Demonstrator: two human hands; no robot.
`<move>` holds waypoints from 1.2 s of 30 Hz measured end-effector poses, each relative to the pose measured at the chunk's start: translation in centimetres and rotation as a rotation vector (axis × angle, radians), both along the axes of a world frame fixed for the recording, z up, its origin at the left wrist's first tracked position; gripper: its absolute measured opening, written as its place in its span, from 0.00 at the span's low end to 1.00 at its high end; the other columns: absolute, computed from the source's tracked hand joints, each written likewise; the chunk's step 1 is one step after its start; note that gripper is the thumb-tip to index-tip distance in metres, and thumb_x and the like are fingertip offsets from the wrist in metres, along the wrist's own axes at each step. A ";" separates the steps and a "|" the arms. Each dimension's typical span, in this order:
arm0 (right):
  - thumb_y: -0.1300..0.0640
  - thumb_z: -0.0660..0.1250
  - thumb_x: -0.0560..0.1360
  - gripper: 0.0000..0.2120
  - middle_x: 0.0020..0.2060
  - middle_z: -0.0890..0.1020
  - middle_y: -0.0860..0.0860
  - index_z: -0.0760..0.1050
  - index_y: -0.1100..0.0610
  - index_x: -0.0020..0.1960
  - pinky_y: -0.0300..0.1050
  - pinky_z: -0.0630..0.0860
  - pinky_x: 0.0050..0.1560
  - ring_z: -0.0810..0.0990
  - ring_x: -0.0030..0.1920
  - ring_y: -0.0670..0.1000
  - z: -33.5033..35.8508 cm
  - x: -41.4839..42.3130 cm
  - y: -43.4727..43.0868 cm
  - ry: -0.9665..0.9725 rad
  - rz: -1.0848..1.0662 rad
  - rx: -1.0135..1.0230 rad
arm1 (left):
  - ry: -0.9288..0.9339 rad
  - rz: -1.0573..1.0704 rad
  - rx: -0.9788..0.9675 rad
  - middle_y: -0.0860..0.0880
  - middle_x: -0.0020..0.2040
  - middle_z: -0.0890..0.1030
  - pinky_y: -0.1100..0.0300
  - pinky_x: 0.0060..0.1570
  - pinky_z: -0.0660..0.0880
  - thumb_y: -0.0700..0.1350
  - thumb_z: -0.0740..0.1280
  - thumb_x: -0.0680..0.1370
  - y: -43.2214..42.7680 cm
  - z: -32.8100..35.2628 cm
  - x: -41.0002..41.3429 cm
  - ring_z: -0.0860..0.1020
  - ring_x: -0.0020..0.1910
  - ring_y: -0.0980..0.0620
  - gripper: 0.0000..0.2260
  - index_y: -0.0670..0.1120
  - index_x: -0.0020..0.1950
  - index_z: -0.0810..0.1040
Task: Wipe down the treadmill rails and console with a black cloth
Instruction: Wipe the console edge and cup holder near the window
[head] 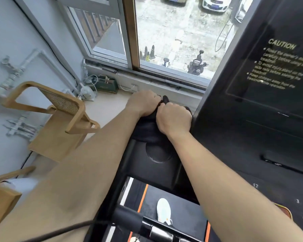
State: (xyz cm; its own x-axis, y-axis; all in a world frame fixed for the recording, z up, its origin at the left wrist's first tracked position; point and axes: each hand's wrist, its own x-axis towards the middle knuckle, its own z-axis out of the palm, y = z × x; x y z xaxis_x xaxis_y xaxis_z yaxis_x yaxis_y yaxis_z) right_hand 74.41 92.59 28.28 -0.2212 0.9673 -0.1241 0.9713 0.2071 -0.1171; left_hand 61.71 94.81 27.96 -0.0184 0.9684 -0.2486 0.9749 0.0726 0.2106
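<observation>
Two hands, left (143,103) and right (173,119), fists clenched on bunched soft black cloth (145,127) over glossy console (262,105).

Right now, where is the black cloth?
In the head view, the black cloth sits centre frame on the treadmill console's left wing, gripped by the left hand and right hand, just beyond the round cup recess.

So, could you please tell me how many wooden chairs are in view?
2: one chair stands left of the hands, by the wall; part of a second chair shows at the lower left edge. Others may be out of frame.
</observation>
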 end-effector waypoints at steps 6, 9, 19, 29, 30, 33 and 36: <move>0.54 0.54 0.80 0.17 0.44 0.83 0.61 0.79 0.61 0.48 0.56 0.72 0.46 0.81 0.46 0.65 -0.6 0.3 -1.5 0.111 0.062 0.158 | -0.050 0.016 0.171 0.43 0.51 0.82 0.49 0.46 0.68 0.48 0.54 0.82 -2.1 -1.7 -0.2 0.78 0.50 0.40 0.15 0.48 0.44 0.78; 0.54 0.50 0.81 0.21 0.57 0.83 0.59 0.80 0.58 0.59 0.52 0.68 0.48 0.80 0.56 0.63 0.5 -0.3 1.8 0.144 -0.027 -0.111 | -0.118 0.091 -0.094 0.42 0.56 0.82 0.52 0.44 0.66 0.54 0.52 0.80 1.3 -1.2 -0.6 0.76 0.48 0.42 0.16 0.51 0.40 0.75; 0.48 0.48 0.81 0.22 0.57 0.83 0.57 0.79 0.56 0.59 0.52 0.69 0.48 0.80 0.56 0.62 -0.4 0.0 1.1 0.121 0.102 -0.058 | -0.164 0.231 0.223 0.46 0.58 0.78 0.50 0.48 0.69 0.49 0.52 0.84 -4.4 -1.4 0.3 0.77 0.56 0.41 0.14 0.47 0.50 0.75; 0.49 0.52 0.83 0.28 0.76 0.64 0.62 0.60 0.65 0.77 0.55 0.59 0.75 0.62 0.76 0.61 -2.0 0.3 -9.2 0.157 -0.031 0.202 | 0.005 0.092 0.281 0.44 0.82 0.54 0.48 0.75 0.61 0.52 0.46 0.84 -12.3 -1.8 1.0 0.56 0.79 0.41 0.25 0.47 0.81 0.56; 0.49 0.52 0.83 0.30 0.78 0.59 0.62 0.56 0.65 0.79 0.54 0.57 0.77 0.58 0.78 0.59 -2.3 0.2 -10.2 0.166 -0.026 0.174 | 0.042 0.069 0.255 0.44 0.82 0.51 0.47 0.76 0.60 0.53 0.43 0.84 -13.3 -2.3 0.8 0.54 0.79 0.41 0.26 0.47 0.82 0.53; 0.48 0.51 0.83 0.31 0.80 0.54 0.59 0.51 0.64 0.80 0.51 0.54 0.77 0.53 0.80 0.55 -2.2 0.1 -10.2 0.164 -0.010 0.117 | 0.073 0.023 0.212 0.43 0.82 0.49 0.46 0.76 0.58 0.54 0.40 0.83 -13.5 -2.5 0.4 0.53 0.80 0.40 0.28 0.46 0.82 0.52; 0.46 0.49 0.83 0.30 0.79 0.59 0.59 0.55 0.64 0.79 0.50 0.52 0.77 0.56 0.79 0.55 -1.8 -0.3 -6.2 0.170 -0.052 0.107 | 0.006 0.054 0.241 0.45 0.82 0.51 0.47 0.77 0.56 0.54 0.41 0.84 -10.2 -1.6 0.7 0.52 0.79 0.41 0.27 0.48 0.82 0.53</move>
State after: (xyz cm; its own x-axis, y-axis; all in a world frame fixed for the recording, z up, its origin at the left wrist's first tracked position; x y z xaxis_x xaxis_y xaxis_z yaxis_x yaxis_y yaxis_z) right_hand 74.07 86.37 26.51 -0.1795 0.9836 0.0152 0.9490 0.1772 -0.2606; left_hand 62.45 84.61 26.35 -0.0728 0.9973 -0.0098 0.9722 0.0731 0.2226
